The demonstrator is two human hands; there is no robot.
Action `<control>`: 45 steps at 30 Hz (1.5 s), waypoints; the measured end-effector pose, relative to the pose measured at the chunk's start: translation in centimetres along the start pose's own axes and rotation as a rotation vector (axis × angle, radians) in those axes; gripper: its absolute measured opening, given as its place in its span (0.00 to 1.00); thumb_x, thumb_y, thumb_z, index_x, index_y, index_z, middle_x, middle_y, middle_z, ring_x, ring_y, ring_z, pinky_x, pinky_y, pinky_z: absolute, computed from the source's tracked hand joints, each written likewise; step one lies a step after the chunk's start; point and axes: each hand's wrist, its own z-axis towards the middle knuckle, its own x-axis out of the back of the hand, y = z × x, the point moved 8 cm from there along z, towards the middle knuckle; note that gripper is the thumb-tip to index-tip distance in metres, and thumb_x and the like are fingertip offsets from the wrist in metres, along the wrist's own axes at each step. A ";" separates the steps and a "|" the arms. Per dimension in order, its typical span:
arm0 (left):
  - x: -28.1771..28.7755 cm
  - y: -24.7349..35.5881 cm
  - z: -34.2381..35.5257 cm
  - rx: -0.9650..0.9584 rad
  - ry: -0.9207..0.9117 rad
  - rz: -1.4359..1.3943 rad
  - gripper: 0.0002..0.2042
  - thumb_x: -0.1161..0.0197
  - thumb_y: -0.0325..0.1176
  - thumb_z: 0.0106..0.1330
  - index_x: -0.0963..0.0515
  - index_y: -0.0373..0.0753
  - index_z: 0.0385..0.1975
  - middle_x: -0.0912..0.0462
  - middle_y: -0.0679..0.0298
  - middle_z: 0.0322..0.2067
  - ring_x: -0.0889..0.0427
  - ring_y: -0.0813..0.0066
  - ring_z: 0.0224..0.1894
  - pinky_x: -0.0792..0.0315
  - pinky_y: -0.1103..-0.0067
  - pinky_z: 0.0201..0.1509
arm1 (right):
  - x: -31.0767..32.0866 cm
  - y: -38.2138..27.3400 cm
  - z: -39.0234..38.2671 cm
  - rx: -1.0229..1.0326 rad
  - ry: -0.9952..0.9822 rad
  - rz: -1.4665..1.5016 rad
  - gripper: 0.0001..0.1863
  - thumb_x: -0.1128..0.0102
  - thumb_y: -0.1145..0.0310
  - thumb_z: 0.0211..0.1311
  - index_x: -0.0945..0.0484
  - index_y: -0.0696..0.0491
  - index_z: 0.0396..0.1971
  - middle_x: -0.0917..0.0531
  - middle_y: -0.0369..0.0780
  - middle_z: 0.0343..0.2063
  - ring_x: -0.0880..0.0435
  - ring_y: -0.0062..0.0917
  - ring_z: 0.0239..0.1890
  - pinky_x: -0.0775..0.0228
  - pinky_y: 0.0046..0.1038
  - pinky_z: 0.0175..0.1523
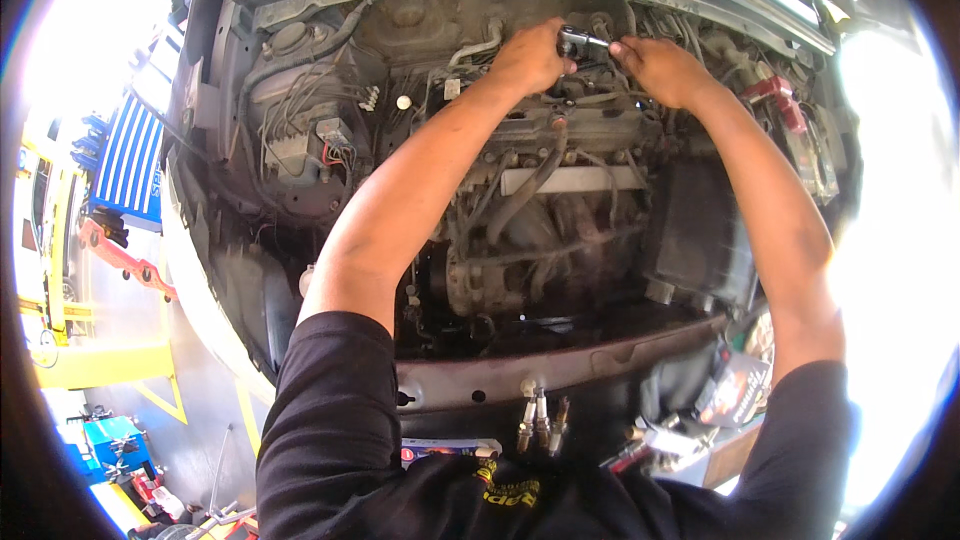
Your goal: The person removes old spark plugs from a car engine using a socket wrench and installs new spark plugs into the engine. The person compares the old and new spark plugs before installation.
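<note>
Both my arms reach over an open engine bay to the back of the engine (600, 115). A shiny metal ratchet (590, 39) lies level between my hands, above the rear of the valve cover. My left hand (532, 58) is closed round its head end, with the thumb pointing down. At the other end, the fingers of my right hand (668, 72) pinch the tip of the handle. What sits under the ratchet head is hidden by my left hand.
Several spark plugs (541, 420) stand at the front crossmember (470, 380). A dark box (700, 230) fills the bay's right side; a red-topped part (775, 100) sits beyond it. Loose wiring and a relay box (297, 155) are at left. A blue tool case (112, 442) is on the floor.
</note>
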 end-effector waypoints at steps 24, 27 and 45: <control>-0.6 1.5 1.8 -0.208 0.420 0.042 0.23 0.57 0.44 0.70 0.19 0.33 0.27 0.17 0.49 0.34 0.19 0.46 0.37 0.24 0.58 0.44 | 0.2 -2.6 -1.0 -0.223 -0.042 -0.255 0.32 0.66 0.44 0.73 0.21 0.56 0.48 0.21 0.51 0.50 0.21 0.44 0.54 0.27 0.44 0.56; -0.7 1.5 1.8 -0.187 0.394 0.037 0.23 0.58 0.44 0.70 0.19 0.34 0.29 0.17 0.49 0.35 0.19 0.45 0.38 0.24 0.58 0.45 | 0.4 -2.8 -1.4 -0.233 -0.036 -0.249 0.32 0.65 0.44 0.73 0.20 0.57 0.47 0.20 0.51 0.50 0.20 0.44 0.54 0.27 0.43 0.55; -1.2 2.5 0.6 0.083 0.323 0.081 0.21 0.58 0.46 0.70 0.18 0.40 0.35 0.17 0.47 0.33 0.19 0.45 0.41 0.26 0.58 0.48 | -0.2 2.5 2.0 0.186 -0.063 -0.502 0.28 0.66 0.47 0.74 0.37 0.49 0.63 0.26 0.43 0.56 0.32 0.40 0.62 0.45 0.52 0.64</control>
